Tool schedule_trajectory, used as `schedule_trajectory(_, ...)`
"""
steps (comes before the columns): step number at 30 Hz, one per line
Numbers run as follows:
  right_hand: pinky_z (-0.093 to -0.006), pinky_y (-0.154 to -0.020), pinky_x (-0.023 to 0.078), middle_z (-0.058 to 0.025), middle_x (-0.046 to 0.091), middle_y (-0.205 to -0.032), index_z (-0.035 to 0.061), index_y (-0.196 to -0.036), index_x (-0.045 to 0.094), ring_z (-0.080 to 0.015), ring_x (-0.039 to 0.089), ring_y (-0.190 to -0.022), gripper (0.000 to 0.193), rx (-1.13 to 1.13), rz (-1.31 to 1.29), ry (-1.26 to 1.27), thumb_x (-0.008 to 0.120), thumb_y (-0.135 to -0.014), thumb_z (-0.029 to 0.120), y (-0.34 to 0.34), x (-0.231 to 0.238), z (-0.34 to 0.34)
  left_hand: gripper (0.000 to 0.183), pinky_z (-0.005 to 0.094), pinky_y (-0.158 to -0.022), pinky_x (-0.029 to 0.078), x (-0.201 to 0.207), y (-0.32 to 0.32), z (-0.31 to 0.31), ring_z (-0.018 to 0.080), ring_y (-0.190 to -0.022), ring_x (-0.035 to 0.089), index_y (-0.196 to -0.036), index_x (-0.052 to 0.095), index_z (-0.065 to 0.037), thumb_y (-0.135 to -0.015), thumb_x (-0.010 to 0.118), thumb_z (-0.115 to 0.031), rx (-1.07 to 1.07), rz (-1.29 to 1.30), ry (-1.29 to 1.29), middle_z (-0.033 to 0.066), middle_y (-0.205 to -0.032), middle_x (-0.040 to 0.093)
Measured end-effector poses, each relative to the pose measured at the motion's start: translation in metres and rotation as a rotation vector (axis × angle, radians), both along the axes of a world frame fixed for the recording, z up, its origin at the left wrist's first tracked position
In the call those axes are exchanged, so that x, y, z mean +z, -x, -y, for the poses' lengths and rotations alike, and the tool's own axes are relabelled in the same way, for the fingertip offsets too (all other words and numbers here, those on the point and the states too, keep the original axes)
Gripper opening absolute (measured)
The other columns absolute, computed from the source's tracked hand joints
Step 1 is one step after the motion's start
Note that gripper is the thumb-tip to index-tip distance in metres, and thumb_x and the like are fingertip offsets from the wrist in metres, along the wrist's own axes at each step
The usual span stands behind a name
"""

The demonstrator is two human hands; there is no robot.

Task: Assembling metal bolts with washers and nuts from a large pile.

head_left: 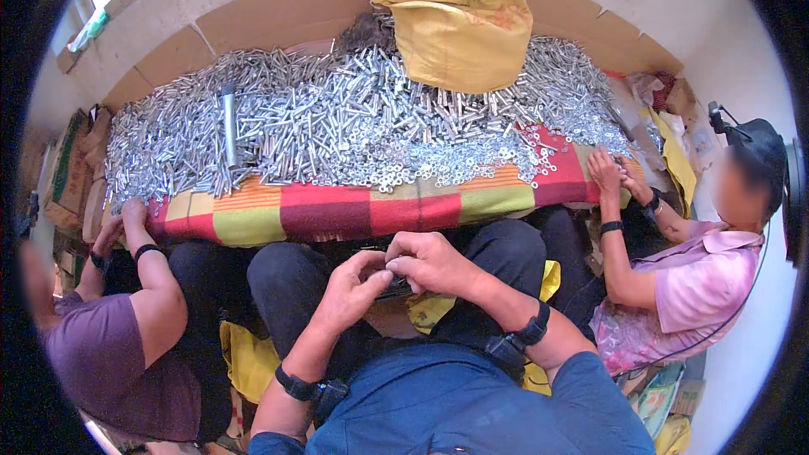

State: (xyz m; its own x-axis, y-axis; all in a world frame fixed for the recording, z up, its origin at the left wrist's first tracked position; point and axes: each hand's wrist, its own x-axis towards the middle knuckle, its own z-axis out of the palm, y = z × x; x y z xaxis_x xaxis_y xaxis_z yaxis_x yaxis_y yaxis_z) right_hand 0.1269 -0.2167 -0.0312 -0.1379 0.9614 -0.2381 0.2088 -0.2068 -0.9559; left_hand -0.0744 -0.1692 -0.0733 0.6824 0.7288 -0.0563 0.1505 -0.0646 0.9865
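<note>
My left hand (352, 285) and my right hand (431, 263) meet above my lap, just in front of the table's near edge. Both are closed, thumbs and fingertips pinched together; whatever small piece lies between them is hidden by the fingers. Beyond them a checked red, green and orange blanket (324, 212) covers the near strip of the table. On it lies a wide heap of silvery metal bolt-like rods and sleeves (312, 126). Small washers or nuts (438, 167) are spread along the heap's near side, closest to my hands.
A yellow woven sack (463, 25) rests on the heap's far middle. Left of centre, a thicker metal tube (230, 131) stands out. Cardboard (261, 13) lines the back. Co-workers in a purple shirt (126, 354) and a pink shirt (699, 278) sit either side, hands at the blanket.
</note>
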Motion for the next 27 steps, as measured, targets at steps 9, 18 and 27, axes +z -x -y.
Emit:
schedule_trajectory(9, -0.0279, -0.055, 0.051, -0.0074, 0.067, -0.08, -0.0034, -0.109, 0.065, -0.0119, 0.064, -0.063, 0.021, -0.034, -0.016, 0.032, 0.059, -0.094, 0.01, 0.018, -0.015, -0.01, 0.023, 0.0283, -0.072, 0.055, -0.011, 0.005, 0.003, 0.0125, -0.076, 0.066, -0.113, 0.063, -0.001, -0.1, 0.056, -0.018, -0.147, -0.032, 0.398, 0.0038, -0.092, 0.068)
schedule_trajectory(18, -0.0304, -0.082, 0.056, -0.0129, 0.065, -0.106, -0.0067, -0.128, 0.055, -0.0176, 0.069, -0.093, 0.036, -0.113, -0.201, 0.014, 0.057, -0.093, 0.0, 0.017, -0.027, -0.019, 0.021, 0.0253, -0.061, 0.051, -0.018, 0.02, -0.003, 0.0133, -0.064, 0.065, -0.109, 0.058, -0.002, -0.105, 0.052, -0.022, 0.064, 0.243, 0.625, 0.0081, -0.083, 0.068)
schedule_trajectory(27, -0.0361, -0.078, 0.055, -0.0115, 0.064, -0.092, 0.0018, -0.092, 0.07, -0.0263, 0.068, -0.087, 0.012, -0.058, 0.345, -0.591, 0.072, -0.079, 0.003, 0.034, -0.013, -0.03, 0.028, 0.0327, -0.059, 0.055, -0.033, 0.024, -0.005, 0.0236, -0.061, 0.066, -0.109, 0.058, -0.003, -0.108, 0.042, -0.026, 0.086, 0.409, 0.846, 0.0154, -0.083, 0.069)
